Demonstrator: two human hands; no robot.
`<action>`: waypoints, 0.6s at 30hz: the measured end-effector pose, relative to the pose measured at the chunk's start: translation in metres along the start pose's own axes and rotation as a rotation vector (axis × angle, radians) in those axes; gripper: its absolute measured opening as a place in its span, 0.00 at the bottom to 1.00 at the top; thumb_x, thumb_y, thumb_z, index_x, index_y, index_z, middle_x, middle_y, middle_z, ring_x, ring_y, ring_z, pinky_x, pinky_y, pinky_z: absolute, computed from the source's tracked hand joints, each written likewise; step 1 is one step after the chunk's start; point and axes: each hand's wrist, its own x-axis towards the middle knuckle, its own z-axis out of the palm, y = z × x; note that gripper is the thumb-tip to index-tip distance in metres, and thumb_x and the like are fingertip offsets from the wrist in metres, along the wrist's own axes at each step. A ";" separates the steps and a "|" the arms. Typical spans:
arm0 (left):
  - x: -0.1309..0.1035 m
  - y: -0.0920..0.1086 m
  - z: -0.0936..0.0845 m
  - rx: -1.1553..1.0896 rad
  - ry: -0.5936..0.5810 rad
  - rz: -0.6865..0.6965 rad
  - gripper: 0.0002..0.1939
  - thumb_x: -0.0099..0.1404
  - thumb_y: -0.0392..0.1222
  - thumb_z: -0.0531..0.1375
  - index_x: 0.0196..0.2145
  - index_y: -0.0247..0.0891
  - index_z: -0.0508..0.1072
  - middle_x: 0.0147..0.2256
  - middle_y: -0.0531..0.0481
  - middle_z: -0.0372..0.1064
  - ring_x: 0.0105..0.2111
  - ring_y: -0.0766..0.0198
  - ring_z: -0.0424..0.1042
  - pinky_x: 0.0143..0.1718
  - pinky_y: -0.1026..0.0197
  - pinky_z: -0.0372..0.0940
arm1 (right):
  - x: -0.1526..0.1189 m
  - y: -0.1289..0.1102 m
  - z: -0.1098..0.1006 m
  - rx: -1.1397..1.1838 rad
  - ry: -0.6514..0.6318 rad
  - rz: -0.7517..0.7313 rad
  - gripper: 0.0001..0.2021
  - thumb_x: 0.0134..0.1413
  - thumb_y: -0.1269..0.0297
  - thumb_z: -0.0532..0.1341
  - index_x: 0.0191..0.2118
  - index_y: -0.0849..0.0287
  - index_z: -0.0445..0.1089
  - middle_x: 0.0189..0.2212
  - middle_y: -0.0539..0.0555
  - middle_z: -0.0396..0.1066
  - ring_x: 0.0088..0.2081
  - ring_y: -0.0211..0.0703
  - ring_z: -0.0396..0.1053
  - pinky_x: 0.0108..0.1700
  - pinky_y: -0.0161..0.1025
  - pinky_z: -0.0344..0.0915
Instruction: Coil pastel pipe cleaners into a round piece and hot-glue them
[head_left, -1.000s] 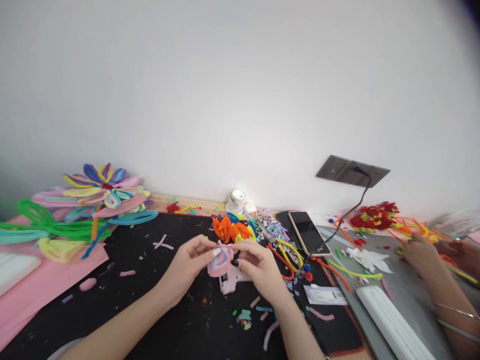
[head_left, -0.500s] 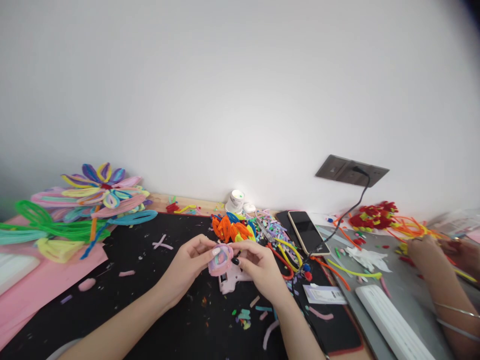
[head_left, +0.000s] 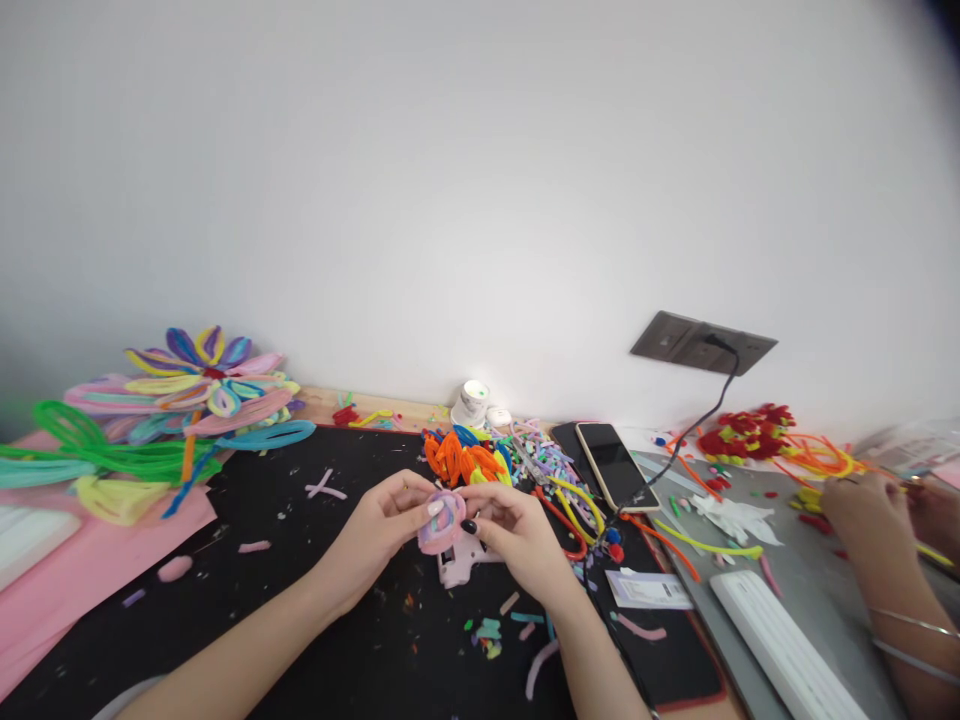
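Between my two hands is a small coiled pipe-cleaner piece (head_left: 441, 535) in pink and lilac, held above the black mat (head_left: 315, 570). My left hand (head_left: 397, 515) pinches its left side, thumb in front. At its right edge, the fingers of my right hand (head_left: 506, 520) are closed, the thumb with a dark nail bent inward. Under the piece lies a pale pink device (head_left: 459, 565), partly hidden by my hands; it looks like a glue gun. Just behind sit orange pipe-cleaner loops (head_left: 465, 458).
A large pipe-cleaner flower (head_left: 214, 375) stands at left on pink sheets (head_left: 97, 570). A phone (head_left: 616, 465), colourful clippings (head_left: 555, 455) and a cord (head_left: 694, 410) from the wall socket (head_left: 701, 343) lie right of centre. A co-worker's hands (head_left: 870, 515) work at far right.
The coiled piece has turned slightly between my fingers, while my hands stay in nearly the same place. The co-worker's hand at far right has shifted a little.
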 end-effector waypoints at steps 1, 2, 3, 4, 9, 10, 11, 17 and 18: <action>0.000 0.000 0.000 0.005 0.002 -0.002 0.13 0.52 0.43 0.71 0.31 0.37 0.73 0.32 0.49 0.79 0.32 0.62 0.75 0.34 0.63 0.64 | 0.000 0.001 0.000 0.008 -0.002 -0.001 0.14 0.50 0.72 0.63 0.44 0.55 0.77 0.31 0.50 0.73 0.27 0.36 0.63 0.29 0.33 0.59; 0.000 0.000 0.000 0.009 0.002 -0.005 0.13 0.52 0.43 0.71 0.31 0.37 0.73 0.32 0.49 0.79 0.32 0.61 0.75 0.33 0.63 0.64 | 0.000 0.001 0.001 0.017 -0.004 -0.001 0.14 0.50 0.72 0.63 0.44 0.55 0.77 0.31 0.50 0.73 0.27 0.36 0.63 0.30 0.33 0.59; 0.000 0.000 0.000 0.010 0.000 -0.006 0.12 0.52 0.43 0.70 0.31 0.38 0.73 0.32 0.49 0.79 0.32 0.61 0.75 0.33 0.63 0.64 | 0.000 0.001 0.001 0.025 -0.006 -0.003 0.14 0.49 0.72 0.64 0.44 0.55 0.77 0.31 0.50 0.73 0.28 0.36 0.63 0.30 0.33 0.59; 0.000 0.000 0.000 0.012 -0.003 -0.007 0.12 0.52 0.43 0.70 0.31 0.38 0.73 0.31 0.49 0.79 0.32 0.61 0.75 0.33 0.63 0.64 | 0.000 0.001 0.001 0.032 -0.008 -0.004 0.14 0.49 0.72 0.64 0.44 0.55 0.77 0.32 0.50 0.73 0.28 0.36 0.64 0.30 0.33 0.59; -0.001 0.001 0.001 0.020 0.004 -0.002 0.12 0.51 0.44 0.71 0.31 0.38 0.73 0.30 0.49 0.79 0.32 0.60 0.76 0.33 0.62 0.64 | 0.000 0.000 0.002 0.031 -0.010 -0.012 0.13 0.49 0.69 0.65 0.44 0.55 0.77 0.31 0.50 0.74 0.28 0.36 0.64 0.30 0.33 0.60; 0.000 0.001 0.001 0.023 0.003 -0.003 0.12 0.51 0.44 0.71 0.31 0.38 0.73 0.30 0.49 0.79 0.32 0.60 0.76 0.33 0.62 0.64 | 0.000 0.000 0.002 0.028 -0.013 -0.014 0.13 0.50 0.69 0.65 0.44 0.55 0.77 0.31 0.50 0.74 0.28 0.36 0.64 0.30 0.33 0.60; 0.000 0.001 0.001 0.025 0.001 -0.003 0.12 0.51 0.44 0.71 0.30 0.38 0.73 0.30 0.50 0.79 0.32 0.60 0.76 0.33 0.62 0.64 | 0.001 0.001 0.001 0.027 -0.016 -0.017 0.13 0.50 0.69 0.65 0.44 0.55 0.77 0.31 0.50 0.74 0.28 0.36 0.65 0.30 0.33 0.61; 0.000 0.000 -0.001 0.023 -0.020 0.002 0.11 0.52 0.42 0.70 0.30 0.39 0.73 0.30 0.51 0.79 0.32 0.62 0.75 0.34 0.63 0.64 | 0.000 0.000 0.000 0.042 -0.056 -0.025 0.14 0.52 0.69 0.65 0.45 0.55 0.76 0.32 0.51 0.74 0.32 0.39 0.68 0.34 0.34 0.63; 0.000 0.000 -0.001 0.025 -0.023 0.003 0.10 0.53 0.42 0.70 0.30 0.39 0.73 0.30 0.51 0.78 0.32 0.62 0.75 0.34 0.63 0.64 | 0.000 -0.001 0.000 0.041 -0.062 -0.021 0.14 0.52 0.68 0.65 0.46 0.55 0.76 0.33 0.51 0.74 0.32 0.39 0.68 0.34 0.34 0.63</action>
